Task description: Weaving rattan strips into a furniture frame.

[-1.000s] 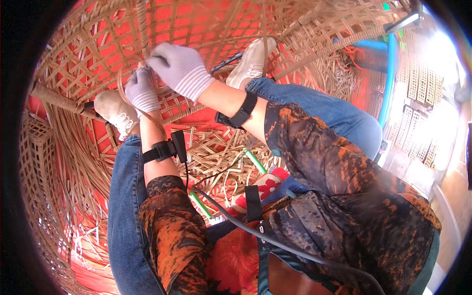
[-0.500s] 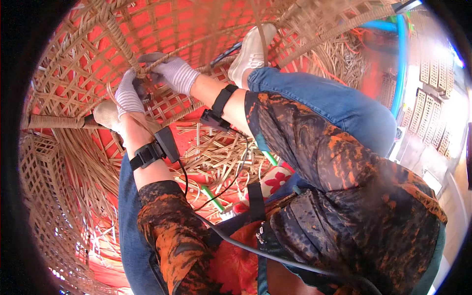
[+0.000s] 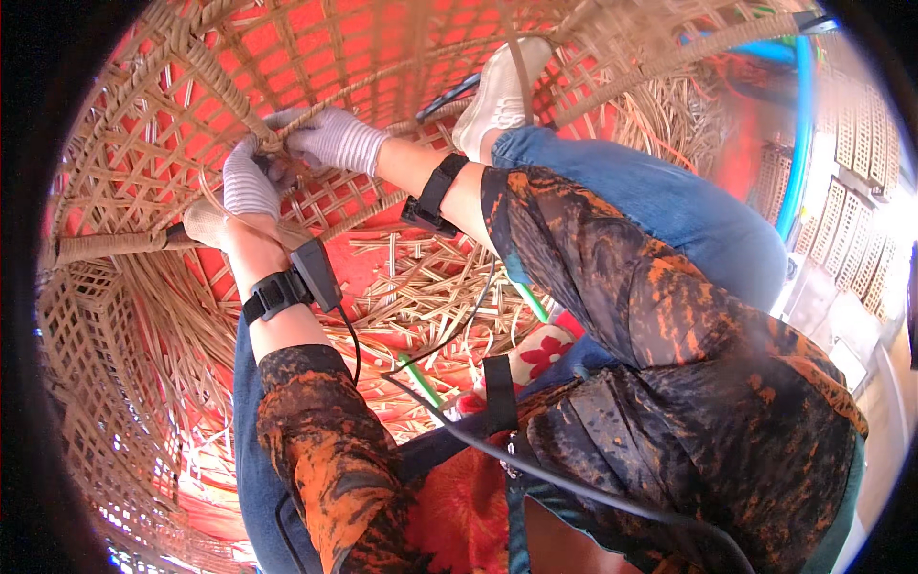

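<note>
A large woven rattan frame (image 3: 216, 78) with open lattice sides stands in front of me. My left hand (image 3: 252, 182), in a grey-and-white striped glove, is closed against a wrapped joint of this frame, its fingertips partly hidden. A thin rattan strip (image 3: 212, 194) loops beside it and trails across the wrist. My right hand (image 3: 335, 142), gloved alike, closes on the same joint from the right, where a thin cane rod runs past the fingers. The two hands almost touch.
Loose cane strips (image 3: 421, 287) litter the red floor covering (image 3: 368, 253). A lattice panel (image 3: 100, 316) leans at the left. White shoe (image 3: 502, 96) and jeans leg (image 3: 660, 206) lie right of my hands. A blue pipe (image 3: 801, 134) rises farther right. Cables hang from wrist-strapped devices (image 3: 311, 277).
The view has shifted slightly. Both hands stay at the same joint, with only small movement of the fingers.
</note>
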{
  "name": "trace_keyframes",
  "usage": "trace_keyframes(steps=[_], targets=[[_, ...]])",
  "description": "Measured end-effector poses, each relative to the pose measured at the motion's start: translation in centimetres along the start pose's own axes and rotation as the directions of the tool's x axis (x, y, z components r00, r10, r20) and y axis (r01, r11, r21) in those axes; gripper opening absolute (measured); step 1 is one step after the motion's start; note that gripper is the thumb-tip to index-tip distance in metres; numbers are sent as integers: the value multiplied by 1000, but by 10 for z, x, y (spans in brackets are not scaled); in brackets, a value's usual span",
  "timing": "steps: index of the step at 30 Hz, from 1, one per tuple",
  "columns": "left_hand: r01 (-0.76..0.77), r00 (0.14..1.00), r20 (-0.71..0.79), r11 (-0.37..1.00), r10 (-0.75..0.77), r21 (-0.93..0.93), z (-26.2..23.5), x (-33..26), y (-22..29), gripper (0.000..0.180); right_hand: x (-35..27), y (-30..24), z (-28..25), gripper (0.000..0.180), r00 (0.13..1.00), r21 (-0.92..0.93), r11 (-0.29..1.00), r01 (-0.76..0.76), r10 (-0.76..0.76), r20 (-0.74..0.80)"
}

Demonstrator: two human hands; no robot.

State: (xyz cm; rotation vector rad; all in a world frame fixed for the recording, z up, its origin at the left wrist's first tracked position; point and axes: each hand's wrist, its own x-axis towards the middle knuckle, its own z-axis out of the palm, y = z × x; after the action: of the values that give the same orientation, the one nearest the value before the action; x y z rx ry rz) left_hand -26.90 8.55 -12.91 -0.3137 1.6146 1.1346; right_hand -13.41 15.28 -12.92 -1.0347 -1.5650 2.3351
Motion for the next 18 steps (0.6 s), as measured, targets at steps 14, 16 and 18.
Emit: trace_keyframes(steps=[14, 16, 18], targets=[[163, 982, 142, 927, -122, -337, -5, 7, -8, 21, 0, 2, 8, 30, 987, 15, 992, 129, -127, -96], [101, 995, 32, 946, -95, -307, 5, 2, -8, 22, 0, 2, 6, 29, 988, 38, 991, 125, -121, -100], [37, 999, 24, 967, -32, -253, 8, -1, -12, 23, 1, 1, 3, 28, 993, 137, 986, 98, -89, -72]])
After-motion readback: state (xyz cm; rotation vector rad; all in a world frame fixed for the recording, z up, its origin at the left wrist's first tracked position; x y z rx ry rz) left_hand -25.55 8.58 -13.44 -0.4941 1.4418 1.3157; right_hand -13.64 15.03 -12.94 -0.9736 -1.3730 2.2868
